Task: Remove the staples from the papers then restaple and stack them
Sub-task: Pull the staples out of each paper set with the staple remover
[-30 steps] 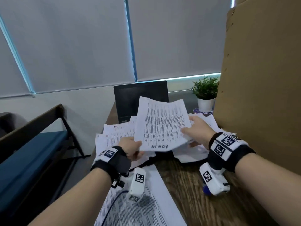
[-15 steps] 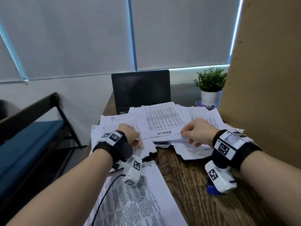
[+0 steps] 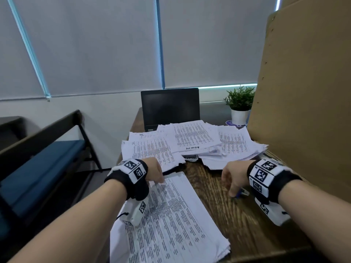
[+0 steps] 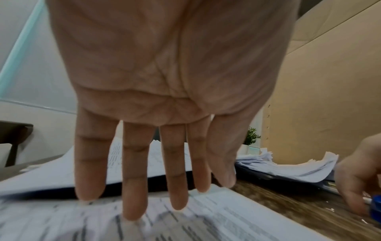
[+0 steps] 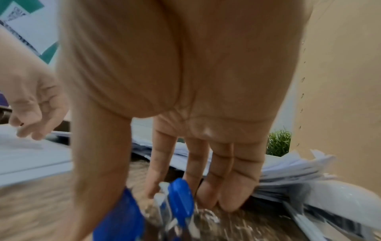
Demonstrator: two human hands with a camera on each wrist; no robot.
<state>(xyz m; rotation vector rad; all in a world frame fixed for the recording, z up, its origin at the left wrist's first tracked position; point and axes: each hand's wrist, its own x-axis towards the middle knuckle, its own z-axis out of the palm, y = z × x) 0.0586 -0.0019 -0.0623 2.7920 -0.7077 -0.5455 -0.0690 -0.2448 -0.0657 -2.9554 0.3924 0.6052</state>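
A stapled set headed ADMIN [image 3: 195,138] lies on top of the loose paper pile [image 3: 235,147] at the far side of the wooden desk [image 3: 228,215]. A second printed stack [image 3: 176,221] lies in front of me. My left hand [image 3: 154,172] rests its straight fingertips [image 4: 134,210] on that stack's far left corner. My right hand [image 3: 234,180] points down at a blue staple remover [image 5: 180,197] on the desk. Its thumb [image 5: 98,171] and fingers [image 5: 228,187] stand on either side of the remover, blurred, not clearly closed on it.
A dark laptop [image 3: 170,108] stands behind the pile and a small potted plant [image 3: 240,105] is at the back right. A tall cardboard sheet [image 3: 303,92] walls off the right side. A blue-cushioned bench [image 3: 38,149] is beyond the desk's left edge.
Both hands laid the ADMIN set on the far pile and let go. They pulled back toward me, the left onto the near stack, the right down to the staple remover.
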